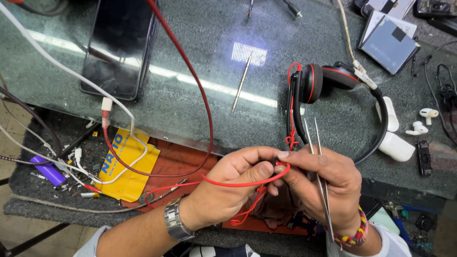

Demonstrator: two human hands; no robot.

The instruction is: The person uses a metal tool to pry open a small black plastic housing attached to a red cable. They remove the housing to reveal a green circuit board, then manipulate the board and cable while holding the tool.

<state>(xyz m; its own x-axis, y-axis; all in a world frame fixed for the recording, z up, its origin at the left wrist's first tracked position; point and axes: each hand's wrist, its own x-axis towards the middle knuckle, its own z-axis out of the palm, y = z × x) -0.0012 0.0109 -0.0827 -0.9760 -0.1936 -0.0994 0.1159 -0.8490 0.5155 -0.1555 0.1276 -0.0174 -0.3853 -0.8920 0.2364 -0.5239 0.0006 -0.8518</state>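
Glass bench (200,95); hands (228,183) (319,183) hiding red wire (238,183) end

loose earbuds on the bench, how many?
2. Both lie at the right edge of the glass top: one earbud farther back, the other earbud just in front of it, right of the open white case. More may be hidden.

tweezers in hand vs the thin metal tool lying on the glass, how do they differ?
The tweezers have two prongs; the thin metal tool is a single rod. The tweezers are held in the right hand, tips pointing away from the person, while the tool lies loose on the glass top, untouched. The tweezers look longer. Both are slim, silvery and pointed.
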